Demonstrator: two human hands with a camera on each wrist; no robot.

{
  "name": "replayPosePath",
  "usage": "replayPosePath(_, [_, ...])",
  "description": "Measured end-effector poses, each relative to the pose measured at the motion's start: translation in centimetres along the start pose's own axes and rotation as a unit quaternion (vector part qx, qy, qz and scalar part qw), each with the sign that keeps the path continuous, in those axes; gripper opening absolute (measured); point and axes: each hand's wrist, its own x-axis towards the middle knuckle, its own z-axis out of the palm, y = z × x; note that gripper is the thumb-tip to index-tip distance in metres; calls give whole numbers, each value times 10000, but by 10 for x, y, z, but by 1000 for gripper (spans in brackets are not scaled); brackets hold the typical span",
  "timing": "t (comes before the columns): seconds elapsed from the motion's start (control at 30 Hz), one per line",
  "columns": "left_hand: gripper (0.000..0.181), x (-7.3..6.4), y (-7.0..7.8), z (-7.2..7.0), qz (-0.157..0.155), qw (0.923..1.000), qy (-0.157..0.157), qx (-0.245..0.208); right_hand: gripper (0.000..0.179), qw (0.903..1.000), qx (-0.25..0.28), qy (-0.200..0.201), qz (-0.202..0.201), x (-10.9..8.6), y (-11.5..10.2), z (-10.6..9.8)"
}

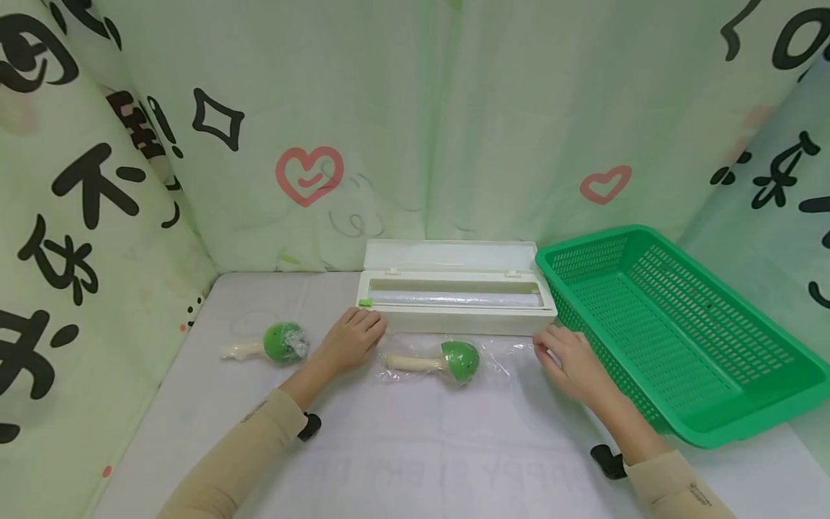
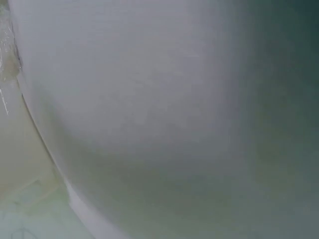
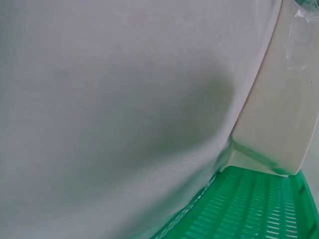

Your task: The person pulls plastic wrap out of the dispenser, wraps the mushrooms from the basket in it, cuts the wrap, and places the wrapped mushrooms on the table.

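Observation:
A green-headed toy with a cream handle (image 1: 415,364) lies on a sheet of clear cling film (image 1: 499,364) in front of the white cling film dispenser (image 1: 467,323). My left hand (image 1: 350,339), fingers bent down, pinches the film's far left corner beside the dispenser's front left corner. At the dispenser's right end, my right hand (image 1: 573,364) pinches the film's other far corner between thumb and fingers. The left fingertips are hidden behind the hand. Neither hand appears in its wrist view, where the dispenser (image 3: 279,99) shows at the edge.
Left of my left hand lies a second green-headed toy (image 1: 283,342), its head wrapped in film. A green plastic basket (image 1: 668,425) stands at the right, close against the dispenser. The dispenser's lid (image 1: 450,254) is raised, and a printed curtain (image 1: 447,144) hangs behind.

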Motion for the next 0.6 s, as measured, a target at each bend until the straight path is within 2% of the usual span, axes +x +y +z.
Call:
replayPosePath(0.2, [50,-7,-3,-7,576,9973,-116,-448,14,9932,435,-3,-1077,-11,-1,3])
replayPosePath(0.33, [48,-10,-4,-13,946,9928,-424,-593,14,9845,561,-124,-1654,-15,-5,9])
replayPosePath(0.47, [45,-15,-4,-15,1345,9849,-817,-716,14,9775,468,-534,-1989,-15,-12,14])
replayPosePath(0.6, [24,-19,-1,-14,1694,9758,-1192,-702,13,9716,138,-1145,-2066,-13,-21,20])
